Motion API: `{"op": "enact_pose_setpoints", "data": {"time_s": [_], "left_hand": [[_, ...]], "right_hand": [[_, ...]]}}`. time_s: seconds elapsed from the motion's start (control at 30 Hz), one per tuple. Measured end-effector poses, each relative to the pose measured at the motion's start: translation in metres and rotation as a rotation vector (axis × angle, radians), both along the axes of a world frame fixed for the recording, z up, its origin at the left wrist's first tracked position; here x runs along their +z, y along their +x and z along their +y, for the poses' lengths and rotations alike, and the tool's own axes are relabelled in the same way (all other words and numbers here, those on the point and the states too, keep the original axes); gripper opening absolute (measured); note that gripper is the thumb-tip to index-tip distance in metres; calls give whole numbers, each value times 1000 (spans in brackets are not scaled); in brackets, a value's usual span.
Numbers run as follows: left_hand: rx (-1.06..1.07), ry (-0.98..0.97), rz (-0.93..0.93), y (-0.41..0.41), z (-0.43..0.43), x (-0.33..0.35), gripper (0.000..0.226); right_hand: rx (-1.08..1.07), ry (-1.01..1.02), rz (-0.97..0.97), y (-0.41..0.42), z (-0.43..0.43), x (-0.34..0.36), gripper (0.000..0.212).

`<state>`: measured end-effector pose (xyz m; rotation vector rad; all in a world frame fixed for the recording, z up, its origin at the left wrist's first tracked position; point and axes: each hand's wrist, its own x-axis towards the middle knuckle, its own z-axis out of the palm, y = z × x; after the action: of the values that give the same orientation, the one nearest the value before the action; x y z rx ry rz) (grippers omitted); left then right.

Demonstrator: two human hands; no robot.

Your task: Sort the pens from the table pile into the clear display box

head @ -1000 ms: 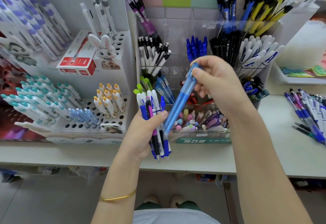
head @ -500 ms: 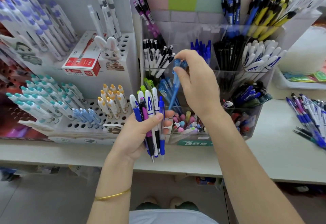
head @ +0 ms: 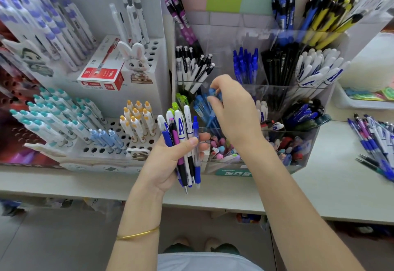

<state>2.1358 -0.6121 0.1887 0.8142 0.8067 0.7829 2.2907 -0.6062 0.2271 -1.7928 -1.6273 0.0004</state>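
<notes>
Head view, looking down at the bench point(head: 332, 185): the left hand point(head: 168, 159) grips a bundle of pens point(head: 184, 136) upright in a curled fist, thumb pressed across the barrels. The right hand point(head: 234, 113) reaches into the clear display box point(head: 226, 42) near the bench's front edge. Its fingertips pinch the top of a light blue pen point(head: 214, 94), which stands among matching blue pens in a compartment on the box's left side; motion blur makes the exact grip hard to read, so it is probably a thumb-and-finger pinch. These pens look light, stiff and smooth-barrelled, likely to slide against each other in a fist, so each is best taken by its clip end and lowered tip first. The remaining pile point(head: 377, 142) lies loose at the bench's right edge, well apart from the box. To the left stands a white peg stand point(head: 153, 57) with pens, a red carton point(head: 102, 74) and a rabbit figure point(head: 134, 59); a tray point(head: 351, 105) sits behind the box's right corner. The crowded neighbouring compartments and their thin clear dividers stand closest in the way, and a pen could easily drop into the wrong one.
</notes>
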Motion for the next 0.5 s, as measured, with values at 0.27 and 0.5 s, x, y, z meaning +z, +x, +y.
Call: {"op": "enact_pose_setpoints", "data": {"time_s": [0.27,0.5], "left_hand": [[-22,-65,-125,-3,-1,3,37],[-21,-113,-178,-5,-1,4,43]], "right_hand": [[-83,-145,-96,-12,7,-2,14],[-125,-161,-90,-15,4,-1,11]]}}
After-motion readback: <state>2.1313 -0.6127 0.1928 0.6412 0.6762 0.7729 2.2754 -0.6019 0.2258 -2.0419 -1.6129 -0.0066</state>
